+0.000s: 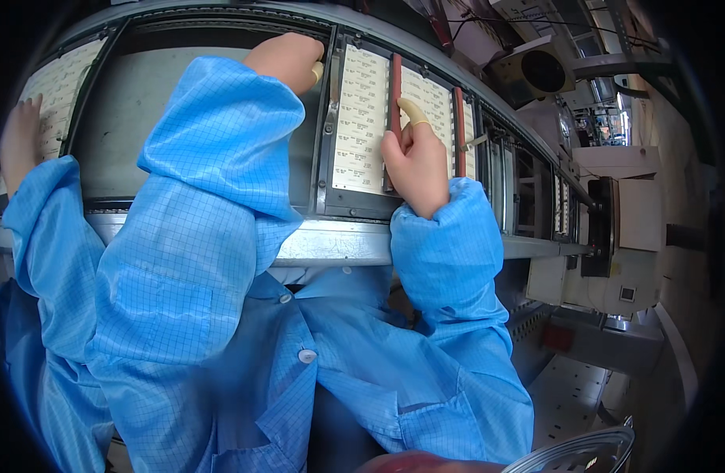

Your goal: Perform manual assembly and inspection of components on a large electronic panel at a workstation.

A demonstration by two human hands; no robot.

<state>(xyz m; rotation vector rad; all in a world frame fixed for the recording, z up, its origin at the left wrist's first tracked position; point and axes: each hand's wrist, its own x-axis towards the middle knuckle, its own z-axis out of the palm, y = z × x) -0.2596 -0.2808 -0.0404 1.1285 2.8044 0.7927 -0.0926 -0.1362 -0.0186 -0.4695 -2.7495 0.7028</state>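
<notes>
Left arm: raised and bent, reaching forward across the open grey bay (pixel 134 102), sleeve bunched above the wrist. Left hand (pixel 288 63) at the bay's far right corner, back of hand up, fingers curled in and down, a yellow finger cover (pixel 318 72) showing on one digit. Fingertips hidden; can't tell whether it grips anything.

Right arm: elbow low, forearm coming up from the lower right, wrist just over the near edge of the dark frame (pixel 355 206). Right hand (pixel 422 162) half curled, thumb and index apart, the rest folded toward the palm. Covered index extends forward onto the near red strip (pixel 395 75); thumb lies lower, by the same strip. Contact likely, clamping can't be told. Hands well apart from each other.

Red strip stands lengthwise between white printed panel (pixel 358 118) on its left and second white panel (pixel 429 93) on its right, all inside the frame. Another red strip (pixel 459 130) further right. Metal rail (pixel 339 243) runs along the near side. Far left: co-worker's hand (pixel 22 138) over another printed sheet (pixel 63 83).
</notes>
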